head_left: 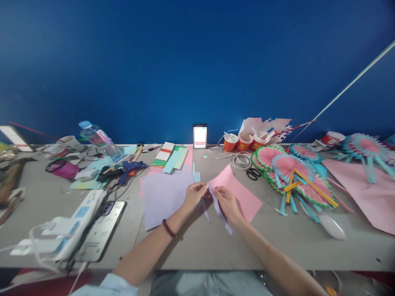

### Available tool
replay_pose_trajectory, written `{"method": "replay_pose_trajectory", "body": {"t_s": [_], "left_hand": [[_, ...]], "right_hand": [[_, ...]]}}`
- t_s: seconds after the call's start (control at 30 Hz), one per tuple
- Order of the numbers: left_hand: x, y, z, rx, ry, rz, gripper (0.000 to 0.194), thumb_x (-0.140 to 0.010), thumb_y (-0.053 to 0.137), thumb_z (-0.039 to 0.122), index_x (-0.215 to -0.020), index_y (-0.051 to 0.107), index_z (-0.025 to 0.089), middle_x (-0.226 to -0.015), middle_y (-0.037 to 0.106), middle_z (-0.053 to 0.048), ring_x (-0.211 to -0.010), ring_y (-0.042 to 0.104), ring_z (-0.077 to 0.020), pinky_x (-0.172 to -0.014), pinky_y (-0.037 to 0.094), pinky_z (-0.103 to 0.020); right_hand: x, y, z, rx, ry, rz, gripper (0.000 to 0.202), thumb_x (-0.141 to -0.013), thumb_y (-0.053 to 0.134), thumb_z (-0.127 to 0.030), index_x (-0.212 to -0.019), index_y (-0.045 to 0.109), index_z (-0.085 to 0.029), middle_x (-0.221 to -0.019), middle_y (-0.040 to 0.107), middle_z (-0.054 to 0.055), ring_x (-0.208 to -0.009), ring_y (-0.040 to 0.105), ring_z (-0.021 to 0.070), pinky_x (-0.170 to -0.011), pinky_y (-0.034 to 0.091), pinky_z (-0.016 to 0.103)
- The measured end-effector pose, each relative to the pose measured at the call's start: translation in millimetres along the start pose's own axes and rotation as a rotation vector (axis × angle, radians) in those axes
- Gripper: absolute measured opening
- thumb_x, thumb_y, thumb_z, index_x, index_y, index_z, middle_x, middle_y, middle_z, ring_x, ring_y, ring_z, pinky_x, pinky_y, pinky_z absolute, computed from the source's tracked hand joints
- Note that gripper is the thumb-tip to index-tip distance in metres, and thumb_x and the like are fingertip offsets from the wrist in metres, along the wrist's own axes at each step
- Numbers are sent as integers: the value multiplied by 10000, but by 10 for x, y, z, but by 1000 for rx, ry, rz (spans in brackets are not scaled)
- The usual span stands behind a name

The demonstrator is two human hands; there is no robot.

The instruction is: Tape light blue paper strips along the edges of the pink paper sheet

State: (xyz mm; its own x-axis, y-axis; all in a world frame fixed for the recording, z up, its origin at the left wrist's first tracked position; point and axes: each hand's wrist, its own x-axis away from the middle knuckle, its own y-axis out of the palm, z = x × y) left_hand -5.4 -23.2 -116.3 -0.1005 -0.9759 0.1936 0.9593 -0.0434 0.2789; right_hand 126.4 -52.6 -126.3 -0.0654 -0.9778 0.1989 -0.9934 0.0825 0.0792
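Note:
A narrow lilac paper strip (219, 213) hangs from between my two hands near the middle of the table. My left hand (196, 194) pinches its upper end with thumb and fingertips. Close beside it, my right hand (227, 201) grips the same strip a little lower, and its free end droops toward the table's front. A second thin lilac strip (205, 211) shows below my left fingers. Under and left of my left hand lies a lilac sheet (165, 197). Behind my right hand is a pink sheet (247, 197), partly covered by the hand.
Folded paper fans (293, 166) and black-handled scissors (254, 174) lie to the right. Red paper cups (243, 142) stand at the back near a propped phone (200, 137). On the left are a power strip (83, 213), another phone (101, 230), a glue gun (126, 170) and a tilted bottle (100, 139).

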Motion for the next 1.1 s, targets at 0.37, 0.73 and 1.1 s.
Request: {"method": "replay_pose_trajectory", "body": {"t_s": [0.37,0.73,1.1], "left_hand": [[14,14,-14,-38,47,23,355,-617,739,458,-622,624,122,-556,558,-6,-512,553,-112,-544,534,-280],[43,30,-14,-41,60,59,353,-666,710,470,-620,636,128,-542,588,-11,-476,544,-101,-491,476,-223],[43,6,9,-78,84,106,361,-664,704,486,-638,635,133,-561,589,-18,-516,555,-113,-501,495,-225]], "right_hand": [[-2,11,-2,-17,-3,7,386,-688,657,-552,-701,545,-183,-581,570,-18,-407,408,66,-379,267,193],[46,6,-89,-92,82,-61,378,-657,696,-520,-761,572,-178,-587,607,-21,-459,512,94,-414,337,195],[29,-112,-131,18,146,-185,398,-674,687,-469,-925,596,-174,-530,549,-54,-365,425,69,-317,258,179]]}}
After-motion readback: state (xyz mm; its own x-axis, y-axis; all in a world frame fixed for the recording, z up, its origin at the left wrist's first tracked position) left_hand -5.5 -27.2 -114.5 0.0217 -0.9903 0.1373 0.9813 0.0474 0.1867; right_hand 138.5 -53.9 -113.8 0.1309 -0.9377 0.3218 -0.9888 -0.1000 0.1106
